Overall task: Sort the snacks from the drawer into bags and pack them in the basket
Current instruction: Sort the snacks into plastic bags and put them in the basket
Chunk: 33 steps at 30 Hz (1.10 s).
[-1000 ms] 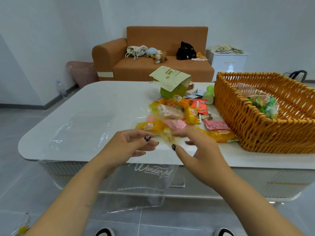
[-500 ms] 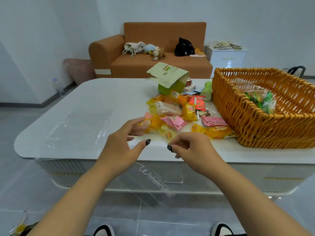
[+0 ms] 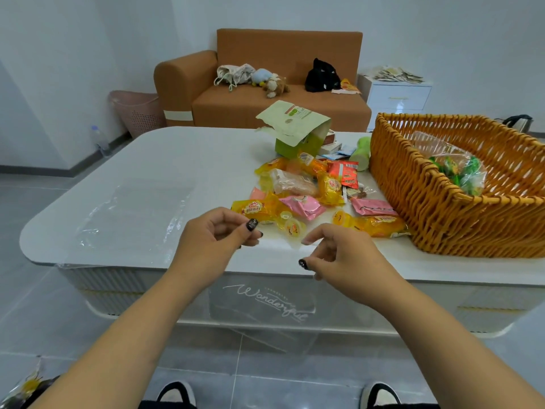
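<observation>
both hands hold the mouth of a clear bag point(image 3: 262, 305) at the near edge of the table point(image 3: 165, 160): left hand point(image 3: 212, 246) pinches one side of the rim between thumb and curled fingers, right hand point(image 3: 339, 258) pinches the other side the same way, and the bag hangs below them in front of the table, printed script facing the camera. judged step: opening the bag for the next sort. landmark = wicker basket point(image 3: 442, 214), on the table's right end. snack pile point(image 3: 306, 190) lies just left of the basket, directly beyond the hands; its spread runs roughly from the near table edge towards the far side. closest piece, a small jelly cup point(image 3: 290, 227), sits between the two hands and a little past them, slightly nearer the right hand. one filled bag of green snacks point(image 3: 460, 172) is already inside the basket. behind the pile, an open green carton point(image 3: 298, 137). far left of the basket, a flat clear sheet point(image 3: 129, 214) on the table. nothing stands between hands and pile; one hand must let go of the rim to reach.
</observation>
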Available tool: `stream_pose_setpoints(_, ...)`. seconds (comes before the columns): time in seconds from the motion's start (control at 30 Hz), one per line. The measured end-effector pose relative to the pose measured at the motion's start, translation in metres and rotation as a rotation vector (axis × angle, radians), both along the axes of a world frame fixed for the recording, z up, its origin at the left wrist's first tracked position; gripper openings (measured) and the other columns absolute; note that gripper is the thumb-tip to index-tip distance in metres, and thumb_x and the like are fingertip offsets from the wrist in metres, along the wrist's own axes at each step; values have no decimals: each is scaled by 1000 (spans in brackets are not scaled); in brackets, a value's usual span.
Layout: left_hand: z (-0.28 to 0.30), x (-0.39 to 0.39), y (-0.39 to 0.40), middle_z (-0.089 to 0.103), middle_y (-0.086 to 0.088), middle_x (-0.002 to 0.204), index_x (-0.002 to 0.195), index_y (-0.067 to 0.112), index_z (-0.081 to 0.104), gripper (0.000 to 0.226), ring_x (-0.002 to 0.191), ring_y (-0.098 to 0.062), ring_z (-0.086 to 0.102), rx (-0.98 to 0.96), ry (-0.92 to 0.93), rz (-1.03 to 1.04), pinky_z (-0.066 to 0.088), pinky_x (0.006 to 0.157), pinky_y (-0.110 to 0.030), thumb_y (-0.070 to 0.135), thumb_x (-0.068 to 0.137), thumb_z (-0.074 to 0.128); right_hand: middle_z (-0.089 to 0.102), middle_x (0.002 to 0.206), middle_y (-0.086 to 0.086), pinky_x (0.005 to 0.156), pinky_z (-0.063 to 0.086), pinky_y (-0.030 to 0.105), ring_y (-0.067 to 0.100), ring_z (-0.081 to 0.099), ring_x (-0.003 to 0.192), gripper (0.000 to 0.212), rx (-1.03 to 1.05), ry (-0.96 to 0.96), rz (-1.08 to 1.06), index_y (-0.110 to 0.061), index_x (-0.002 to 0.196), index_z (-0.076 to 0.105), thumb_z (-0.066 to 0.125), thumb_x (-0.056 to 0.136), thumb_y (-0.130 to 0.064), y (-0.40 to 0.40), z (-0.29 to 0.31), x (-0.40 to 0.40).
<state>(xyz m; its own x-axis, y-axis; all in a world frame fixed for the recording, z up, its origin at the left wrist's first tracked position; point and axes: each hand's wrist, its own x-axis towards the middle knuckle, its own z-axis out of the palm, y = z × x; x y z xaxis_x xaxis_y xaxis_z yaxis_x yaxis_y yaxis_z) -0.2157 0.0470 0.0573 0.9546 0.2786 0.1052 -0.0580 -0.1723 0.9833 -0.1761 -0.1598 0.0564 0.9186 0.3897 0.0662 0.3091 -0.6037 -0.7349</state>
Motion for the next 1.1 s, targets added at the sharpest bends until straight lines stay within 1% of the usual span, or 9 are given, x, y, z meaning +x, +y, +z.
stream_pose_setpoints(0.1,2,1,1,76,-8,79,89,5,64,4,68,-16,74,-134,27,26,55,61,-16,2,90,63,72,67,-1,65,58,37,12,70,61,7,148,53,-86,-15,79,68,71,86,-18,-4,6,0)
stream_pose_setpoints(0.27,0,-2,1,77,-5,81,92,8,66,5,75,-18,75,-146,65,35,57,74,-26,4,89,66,74,78,10,63,55,27,19,72,70,14,489,329,-199,0,86,69,62,91,-12,-10,14,0)
stream_pose_setpoints(0.47,-7,-1,-5,76,-3,84,109,20,64,38,81,-15,74,-84,33,-23,52,73,-19,-3,80,74,74,80,10,59,53,26,19,72,72,6,649,482,-254,-9,89,68,63,90,-12,-16,12,-3)
stream_pose_setpoints(0.53,-13,-1,-6,75,4,93,111,28,61,45,89,-6,70,47,-13,58,51,81,-22,3,78,78,74,78,8,56,52,25,18,72,70,5,685,447,-295,-9,88,70,67,87,-12,-17,12,-5)
stream_pose_setpoints(0.6,-16,-2,-7,61,10,120,123,35,52,60,107,-1,58,423,-153,160,47,92,-23,11,76,81,74,77,7,54,53,25,17,71,68,3,704,351,-348,-9,87,71,69,86,-11,-15,11,-8)
stream_pose_setpoints(0.7,-17,-6,-9,45,13,136,138,32,44,72,106,-7,56,782,-421,-29,48,90,-22,11,78,79,71,68,2,49,50,22,13,67,61,7,620,210,-312,-14,78,73,71,83,-9,-9,9,-17)
stream_pose_setpoints(0.83,-12,-14,-22,45,34,122,137,52,36,72,70,-17,51,642,-297,-283,44,59,-12,3,90,59,59,51,0,46,40,21,10,54,48,6,538,277,-99,-12,76,74,73,81,-11,-2,9,-26)
stream_pose_setpoints(1.0,-14,-11,-23,61,15,90,97,40,64,52,60,-22,53,445,-231,-274,46,56,-22,-9,83,54,58,53,6,44,37,23,12,46,43,11,589,343,-46,-10,74,75,69,83,-8,-1,12,-27)
stream_pose_setpoints(1.1,-17,-9,-25,62,2,70,76,31,61,32,58,-26,58,386,-174,-191,48,58,-36,-1,75,58,72,81,11,47,39,27,18,52,52,28,713,468,43,-7,78,76,56,92,-21,2,11,-27)
